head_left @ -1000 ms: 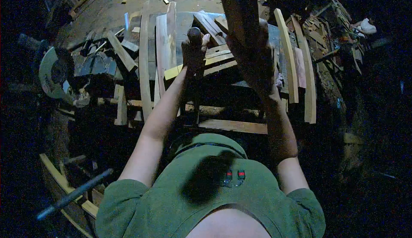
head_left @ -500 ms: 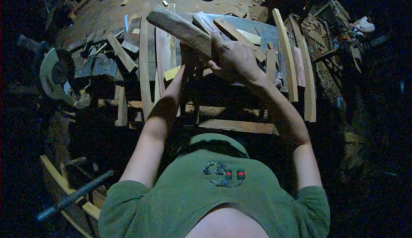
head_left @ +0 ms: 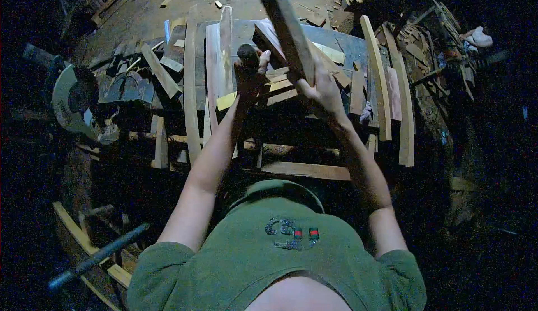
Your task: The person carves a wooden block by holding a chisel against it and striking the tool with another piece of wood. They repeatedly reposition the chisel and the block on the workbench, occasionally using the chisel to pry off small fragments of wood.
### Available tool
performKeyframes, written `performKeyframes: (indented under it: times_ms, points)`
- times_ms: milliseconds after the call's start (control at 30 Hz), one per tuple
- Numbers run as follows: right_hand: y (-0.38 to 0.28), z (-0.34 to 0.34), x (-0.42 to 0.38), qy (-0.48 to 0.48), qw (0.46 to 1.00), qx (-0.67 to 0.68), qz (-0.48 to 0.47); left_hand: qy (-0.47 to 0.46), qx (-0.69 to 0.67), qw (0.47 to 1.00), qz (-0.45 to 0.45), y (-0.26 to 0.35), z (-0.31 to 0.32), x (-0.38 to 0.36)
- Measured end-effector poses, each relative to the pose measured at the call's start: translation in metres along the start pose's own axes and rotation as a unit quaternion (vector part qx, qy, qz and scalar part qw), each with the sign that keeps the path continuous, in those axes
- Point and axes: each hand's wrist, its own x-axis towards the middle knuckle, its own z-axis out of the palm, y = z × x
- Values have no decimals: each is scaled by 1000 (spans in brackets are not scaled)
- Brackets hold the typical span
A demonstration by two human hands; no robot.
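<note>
My right hand point(head_left: 324, 95) is closed around the near end of a thick, rough wooden block point(head_left: 288, 28), raised and tilted with its far end up and to the left. My left hand point(head_left: 255, 78), mostly in shadow, is closed on a dark round-ended handle point(head_left: 246, 55) whose lower part is hidden. Just beyond and beside the hands lies a pale-topped timber piece point(head_left: 268, 37), partly covered by the raised block. A yellowish wood strip point(head_left: 226, 101) sits beside my left wrist.
Long wooden slats point(head_left: 191, 87) lie across the workbench point(head_left: 244, 28), with more slats point(head_left: 376, 75) on the right. A machine with a round disc point(head_left: 67, 95) stands at the left. A dark bar point(head_left: 98, 258) juts in lower left. Scrap wood point(head_left: 414, 53) is heaped at the right.
The wooden block has swung from leaning far left across my left hand to a steeper angle, up and right. The round-ended handle in my left hand now shows. A black ring on the floor is out of sight.
</note>
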Motion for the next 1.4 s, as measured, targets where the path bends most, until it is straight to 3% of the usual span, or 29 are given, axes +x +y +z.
performKeyframes:
  times_ms: [67,100,133,267,333,367,467,600,700,733,900,1400]
  points:
    - [28,10,-14,-41,980,-75,178,28,-15,999,-26,10,-9,0]
    - [45,16,-22,-71,972,-70,213,61,-93,994,-25,6,-8,1]
    - [65,23,-31,-100,962,-64,246,67,-74,995,-31,1,-14,5]
    - [119,56,-75,-89,939,-135,304,109,-129,977,-131,-24,-29,19]
    - [131,73,-93,-72,944,-142,288,171,-266,943,-107,-43,-39,25]
    - [131,74,-95,-48,947,-154,278,211,-224,945,-108,-31,-44,21]
    - [117,73,-92,-47,940,-133,312,204,-379,890,-154,-41,-66,31]
    - [115,73,-93,-40,938,-142,315,173,-376,898,-150,-39,-60,32]
    - [112,72,-92,-51,935,-144,319,187,-356,905,-138,19,-31,29]
    - [111,72,-91,-38,942,-129,308,134,-359,913,-139,14,-31,31]
    - [107,69,-88,-47,935,-146,319,62,-269,954,-115,9,-21,24]
    - [118,73,-93,-57,932,-139,331,20,-188,971,-143,9,-10,15]
